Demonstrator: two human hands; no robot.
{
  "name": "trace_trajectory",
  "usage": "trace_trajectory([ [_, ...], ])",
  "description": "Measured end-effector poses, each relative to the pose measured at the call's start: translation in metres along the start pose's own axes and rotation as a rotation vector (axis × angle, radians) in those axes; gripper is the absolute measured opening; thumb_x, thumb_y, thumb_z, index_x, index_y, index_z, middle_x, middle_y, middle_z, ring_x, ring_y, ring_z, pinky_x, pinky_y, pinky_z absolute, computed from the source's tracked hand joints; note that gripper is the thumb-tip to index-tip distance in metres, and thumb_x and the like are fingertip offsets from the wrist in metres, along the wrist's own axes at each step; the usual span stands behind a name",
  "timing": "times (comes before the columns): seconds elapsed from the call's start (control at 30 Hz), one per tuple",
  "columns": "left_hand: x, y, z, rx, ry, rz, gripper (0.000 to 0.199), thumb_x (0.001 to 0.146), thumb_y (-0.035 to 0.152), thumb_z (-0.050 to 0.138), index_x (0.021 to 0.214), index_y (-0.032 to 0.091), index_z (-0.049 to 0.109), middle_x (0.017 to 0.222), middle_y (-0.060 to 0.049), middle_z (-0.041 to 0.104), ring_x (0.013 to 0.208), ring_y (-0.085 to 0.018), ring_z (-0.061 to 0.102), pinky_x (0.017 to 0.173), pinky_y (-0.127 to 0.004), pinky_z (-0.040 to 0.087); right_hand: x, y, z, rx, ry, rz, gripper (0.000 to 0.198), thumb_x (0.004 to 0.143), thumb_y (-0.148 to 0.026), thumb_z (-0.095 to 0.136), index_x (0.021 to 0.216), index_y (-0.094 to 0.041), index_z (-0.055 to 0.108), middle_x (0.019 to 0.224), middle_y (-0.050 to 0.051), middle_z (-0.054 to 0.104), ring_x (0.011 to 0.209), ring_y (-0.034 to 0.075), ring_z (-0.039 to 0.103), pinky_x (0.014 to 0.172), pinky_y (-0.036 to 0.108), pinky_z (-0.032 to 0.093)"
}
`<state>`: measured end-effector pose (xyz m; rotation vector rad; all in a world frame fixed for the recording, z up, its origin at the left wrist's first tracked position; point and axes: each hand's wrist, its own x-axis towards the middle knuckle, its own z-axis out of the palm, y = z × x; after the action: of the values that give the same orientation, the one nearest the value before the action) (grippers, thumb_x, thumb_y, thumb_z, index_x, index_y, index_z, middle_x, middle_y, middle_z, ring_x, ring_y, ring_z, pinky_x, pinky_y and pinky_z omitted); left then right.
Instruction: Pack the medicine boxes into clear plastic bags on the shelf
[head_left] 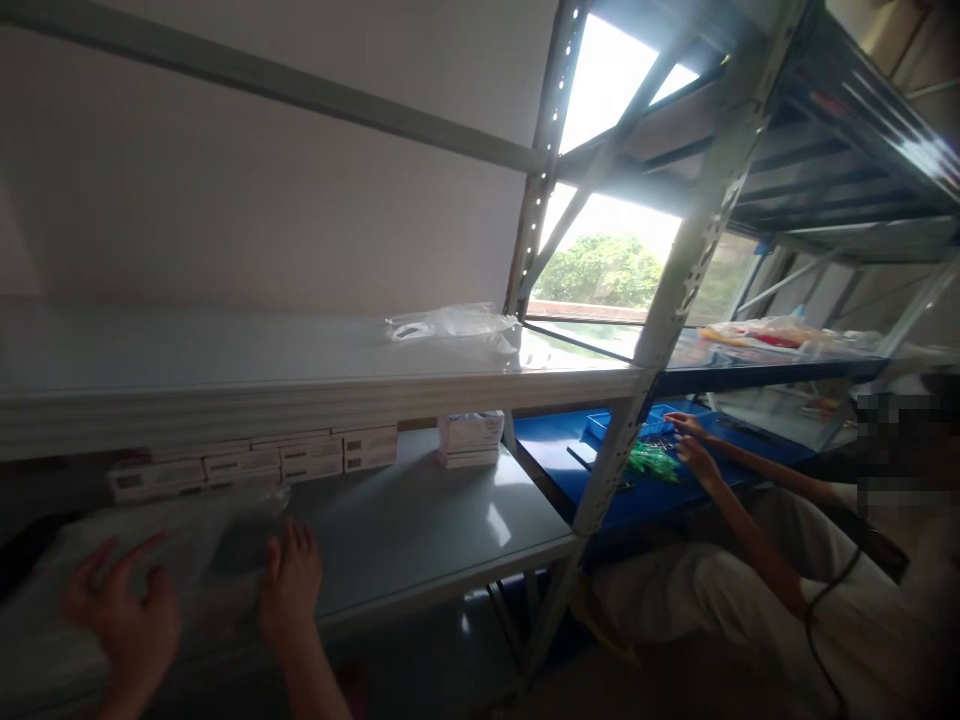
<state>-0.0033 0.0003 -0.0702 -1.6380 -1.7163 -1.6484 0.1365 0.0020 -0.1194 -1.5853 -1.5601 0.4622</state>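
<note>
A clear plastic bag [187, 525], blurred and dim, lies on the grey shelf at the lower left. Over its near side is my left hand [124, 615], fingers spread and slightly bent, with no object visible in its grasp. My right hand [291, 580] is at the bag's right edge, its fingers stretched upward; whether they touch the plastic I cannot tell. Behind the bag stands a row of white boxes [311, 460] with printed labels. A small stack of similar boxes [471, 438] sits further right on the same shelf.
An upper shelf [225, 350] crosses above my hands, carrying a crumpled plastic bag [454, 322]. A perforated metal post [660, 300] rises on the right. Beyond it, a seated person [750, 570] handles something small near green strands [652, 462] and a blue tray [600, 424].
</note>
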Motion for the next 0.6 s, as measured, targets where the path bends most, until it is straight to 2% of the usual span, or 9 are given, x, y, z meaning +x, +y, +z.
trace_trajectory([
  [0.07, -0.014, 0.035, 0.028, -0.129, -0.091, 0.039, 0.041, 0.081, 0.032, 0.040, 0.117, 0.026, 0.057, 0.137, -0.007, 0.043, 0.131, -0.036, 0.034, 0.110, -0.058, 0.023, -0.001, 0.014, -0.011, 0.073, 0.095, 0.040, 0.043, 0.096, -0.025, 0.033, 0.136, -0.017, 0.049, 0.135, 0.009, 0.053, 0.128, 0.023, 0.047, 0.107, 0.042, 0.039],
  [0.13, -0.032, 0.065, 0.061, -0.325, -0.218, 0.090, 0.030, 0.078, 0.037, 0.043, 0.096, 0.022, 0.062, 0.115, -0.010, 0.056, 0.116, -0.034, 0.048, 0.104, -0.057, 0.033, 0.000, 0.033, -0.028, 0.138, 0.177, 0.039, 0.042, 0.093, -0.020, 0.037, 0.131, -0.015, 0.053, 0.132, 0.010, 0.055, 0.125, 0.022, 0.049, 0.105, 0.041, 0.040],
  [0.17, -0.042, 0.078, 0.077, -0.428, -0.284, 0.055, 0.029, 0.079, 0.038, 0.043, 0.095, 0.021, 0.061, 0.114, -0.010, 0.057, 0.113, -0.031, 0.051, 0.102, -0.054, 0.036, 0.003, 0.043, -0.040, 0.159, 0.218, 0.039, 0.041, 0.092, -0.019, 0.037, 0.128, -0.015, 0.056, 0.131, 0.011, 0.056, 0.124, 0.023, 0.050, 0.105, 0.041, 0.041],
  [0.23, -0.062, 0.101, 0.106, -0.587, -0.314, -0.085, 0.029, 0.080, 0.037, 0.043, 0.099, 0.021, 0.058, 0.115, -0.010, 0.056, 0.111, -0.028, 0.052, 0.096, -0.047, 0.043, 0.014, 0.062, -0.070, 0.164, 0.298, 0.051, 0.039, 0.093, -0.021, 0.035, 0.122, -0.015, 0.061, 0.127, 0.011, 0.059, 0.121, 0.023, 0.052, 0.104, 0.042, 0.041],
  [0.33, -0.085, 0.128, 0.141, -0.774, -0.396, -0.314, 0.034, 0.074, 0.038, 0.049, 0.102, 0.020, 0.056, 0.111, -0.010, 0.059, 0.104, -0.027, 0.056, 0.086, -0.042, 0.049, 0.041, 0.082, -0.132, 0.047, 0.391, 0.020, 0.038, 0.092, -0.020, 0.036, 0.121, -0.018, 0.062, 0.124, 0.010, 0.060, 0.119, 0.024, 0.052, 0.102, 0.042, 0.042],
  [0.43, -0.093, 0.142, 0.161, -0.907, -0.628, -0.500, 0.039, 0.064, 0.044, 0.058, 0.094, 0.020, 0.060, 0.105, -0.011, 0.064, 0.093, -0.027, 0.062, 0.081, -0.040, 0.051, 0.074, 0.089, -0.203, -0.220, 0.362, -0.112, 0.042, 0.084, -0.009, 0.046, 0.119, -0.024, 0.062, 0.132, 0.007, 0.054, 0.128, 0.025, 0.043, 0.102, 0.041, 0.041],
  [0.5, -0.094, 0.143, 0.165, -0.940, -0.775, -0.535, 0.037, 0.060, 0.044, 0.061, 0.088, 0.020, 0.063, 0.099, -0.010, 0.067, 0.090, -0.027, 0.064, 0.082, -0.040, 0.050, 0.095, 0.090, -0.245, -0.357, 0.396, -0.177, 0.042, 0.085, -0.006, 0.045, 0.118, -0.026, 0.062, 0.134, 0.006, 0.052, 0.128, 0.024, 0.042, 0.101, 0.040, 0.042],
  [0.6, -0.095, 0.140, 0.163, -0.955, -0.856, -0.529, 0.029, 0.062, 0.041, 0.059, 0.081, 0.020, 0.065, 0.091, -0.009, 0.069, 0.091, -0.027, 0.064, 0.088, -0.040, 0.048, 0.124, 0.096, -0.286, -0.429, 0.522, -0.175, 0.026, 0.091, -0.023, 0.054, 0.116, -0.023, 0.060, 0.127, 0.008, 0.055, 0.114, 0.022, 0.053, 0.095, 0.039, 0.046],
])
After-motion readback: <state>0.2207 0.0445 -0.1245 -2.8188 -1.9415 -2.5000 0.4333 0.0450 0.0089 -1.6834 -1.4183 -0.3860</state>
